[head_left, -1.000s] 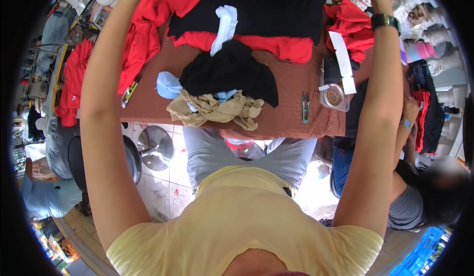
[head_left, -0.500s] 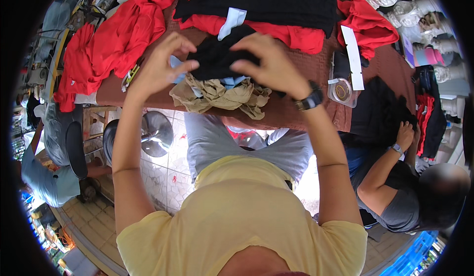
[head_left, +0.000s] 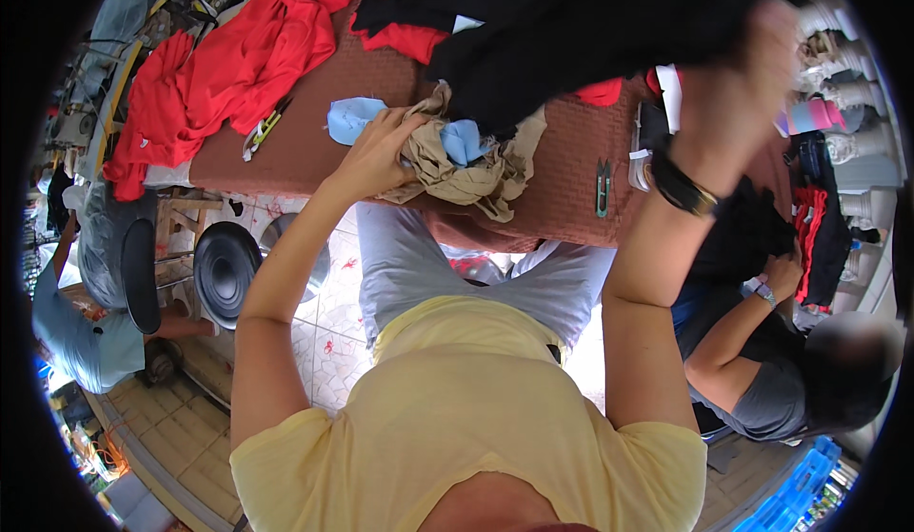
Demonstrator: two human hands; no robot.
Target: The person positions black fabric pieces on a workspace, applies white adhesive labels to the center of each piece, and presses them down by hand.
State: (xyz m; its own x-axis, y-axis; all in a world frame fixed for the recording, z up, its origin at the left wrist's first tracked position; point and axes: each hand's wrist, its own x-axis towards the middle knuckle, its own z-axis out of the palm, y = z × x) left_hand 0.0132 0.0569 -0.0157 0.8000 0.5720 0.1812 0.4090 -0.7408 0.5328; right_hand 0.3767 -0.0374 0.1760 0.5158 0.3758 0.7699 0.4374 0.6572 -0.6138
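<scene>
My left hand (head_left: 386, 154) is closed on the left side of a crumpled tan cloth (head_left: 495, 185) near the table's front edge. Light blue cloth pieces (head_left: 461, 142) poke out of that bundle, and another lies just beyond my fingers. My right hand (head_left: 738, 89) is raised at the far right, smeared by motion, at the end of a large black cloth (head_left: 590, 37). The cloth stretches from there down to the tan bundle and appears gripped, though the fingertips are blurred.
Red garments (head_left: 228, 75) heap on the left of the brown-covered table (head_left: 314, 142). A yellow-green cutter (head_left: 262, 132) lies beside them, and green thread snips (head_left: 603, 189) lie right of the bundle. A co-worker (head_left: 752, 370) sits at the right with black cloth; a black stool (head_left: 227, 270) stands at left.
My right hand has swung up and right, and the black cloth now stretches out toward it. My left hand has dropped onto the tan cloth. The thread snips have come into sight.
</scene>
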